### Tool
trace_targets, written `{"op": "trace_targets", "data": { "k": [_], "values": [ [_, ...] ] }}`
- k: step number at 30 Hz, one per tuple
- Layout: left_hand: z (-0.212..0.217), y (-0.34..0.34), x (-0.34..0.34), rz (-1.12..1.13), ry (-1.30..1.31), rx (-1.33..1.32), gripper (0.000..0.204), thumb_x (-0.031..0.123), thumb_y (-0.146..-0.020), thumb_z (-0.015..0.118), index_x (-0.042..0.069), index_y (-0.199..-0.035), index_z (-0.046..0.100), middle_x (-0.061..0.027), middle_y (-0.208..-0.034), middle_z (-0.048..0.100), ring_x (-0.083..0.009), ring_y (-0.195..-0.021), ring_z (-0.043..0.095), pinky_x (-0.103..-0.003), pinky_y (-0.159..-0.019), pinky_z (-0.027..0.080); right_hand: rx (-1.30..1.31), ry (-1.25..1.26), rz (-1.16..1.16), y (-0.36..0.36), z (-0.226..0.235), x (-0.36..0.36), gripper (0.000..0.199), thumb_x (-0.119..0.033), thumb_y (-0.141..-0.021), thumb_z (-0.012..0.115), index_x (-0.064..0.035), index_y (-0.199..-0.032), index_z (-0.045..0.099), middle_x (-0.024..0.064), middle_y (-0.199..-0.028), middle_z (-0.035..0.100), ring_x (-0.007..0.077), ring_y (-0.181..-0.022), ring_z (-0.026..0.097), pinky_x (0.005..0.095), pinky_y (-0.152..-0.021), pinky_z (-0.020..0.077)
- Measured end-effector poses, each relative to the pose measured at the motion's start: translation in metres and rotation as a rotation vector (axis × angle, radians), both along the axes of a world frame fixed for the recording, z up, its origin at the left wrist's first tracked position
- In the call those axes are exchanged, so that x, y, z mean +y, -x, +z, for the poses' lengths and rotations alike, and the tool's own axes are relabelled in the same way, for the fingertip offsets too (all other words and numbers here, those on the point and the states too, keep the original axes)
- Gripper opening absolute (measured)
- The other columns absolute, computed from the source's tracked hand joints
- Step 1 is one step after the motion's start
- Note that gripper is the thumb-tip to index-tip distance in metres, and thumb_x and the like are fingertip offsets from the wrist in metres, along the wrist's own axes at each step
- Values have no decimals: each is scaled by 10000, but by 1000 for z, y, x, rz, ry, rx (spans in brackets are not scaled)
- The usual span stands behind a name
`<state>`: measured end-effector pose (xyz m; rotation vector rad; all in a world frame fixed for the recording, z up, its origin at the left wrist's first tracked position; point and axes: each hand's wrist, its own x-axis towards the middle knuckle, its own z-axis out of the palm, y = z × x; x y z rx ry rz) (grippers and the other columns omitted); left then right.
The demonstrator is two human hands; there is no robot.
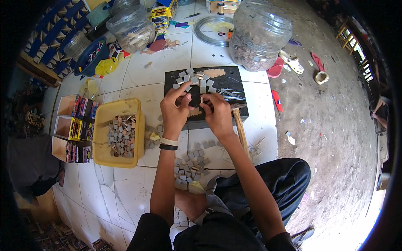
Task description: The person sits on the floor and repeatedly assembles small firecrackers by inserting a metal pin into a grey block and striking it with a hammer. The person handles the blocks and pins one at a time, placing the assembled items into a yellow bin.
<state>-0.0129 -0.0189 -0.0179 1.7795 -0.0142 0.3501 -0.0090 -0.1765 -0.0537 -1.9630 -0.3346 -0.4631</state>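
Head view: both bare hands were over a black rectangular block [235, 85] set on white floor tiles. The right hand [217, 115] was nearly closed, its thumb and forefinger pinching a small, pale, narrow wooden piece [202, 100]. The left hand [175, 109] was half open, forefinger extended away from the body over the grey-faced square tiles [203, 83], thumb and remaining fingers curled; whether it held anything could not be determined.

Governing relation: the pale piece lay in the gap between the hands — touching the right fingertips, just to the right of the left thumb. Its long axis appeared to run away from the person, and the right hand was the nearer. The grey-faced tiles lay beyond it, on the far part of the block.

Also noted: thin silver wire lengths [228, 94] and a wooden-handled hammer [240, 129] to the right; a yellow plastic tub [118, 162] of similar tiles to the left.
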Motion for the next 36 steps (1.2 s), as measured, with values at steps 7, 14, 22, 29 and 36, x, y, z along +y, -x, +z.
{"op": "trace_targets", "data": {
  "k": [7, 14, 22, 29, 36],
  "values": [
    [-8, -7, 1, 22, 99, -52, 166, 41, -989, 753, -52, -1123, 785, -118, -1015, 780, -202, -888, 794, -287, -779, 652, 22, -4, 3, 0, -1, 1, 281, 65, -867, 797, 5, -1134, 734, 163, -1017, 728, 277, -778, 753, 365, -702, 599],
    [-9, -6, 1, -14, 370, 24, 153, 13, -972, 776, -101, -1073, 770, -140, -991, 781, -214, -922, 782, -332, -850, 670, 50, -3, 41, -2, 0, -1, 276, 41, -869, 810, -6, -1132, 741, 149, -1023, 730, 265, -773, 746, 359, -704, 598],
    [-19, -7, 1, -18, 428, 53, 166, 12, -939, 814, -76, -1073, 773, -106, -963, 779, -166, -876, 754, -295, -829, 641, 70, -9, 56, -2, 2, 0, 276, 25, -859, 821, -18, -1121, 745, 141, -1033, 732, 258, -811, 744, 360, -721, 598],
    [-19, -5, -8, 25, 120, -34, 152, 34, -948, 819, -51, -1068, 778, -81, -976, 779, -125, -878, 728, -253, -812, 597, 54, 40, 68, 1, 6, -2, 265, 9, -849, 814, -11, -1103, 742, 183, -1025, 736, 345, -880, 730, 427, -775, 592],
    [-20, -4, -15, 60, 295, -15, 151, 28, -933, 833, -50, -1051, 782, -82, -969, 782, -117, -853, 724, -261, -807, 595, 72, 15, 61, 2, 6, -1, 267, -19, -859, 803, -5, -1121, 751, 226, -1066, 761, 404, -968, 725, 477, -856, 578]
  ]
}}
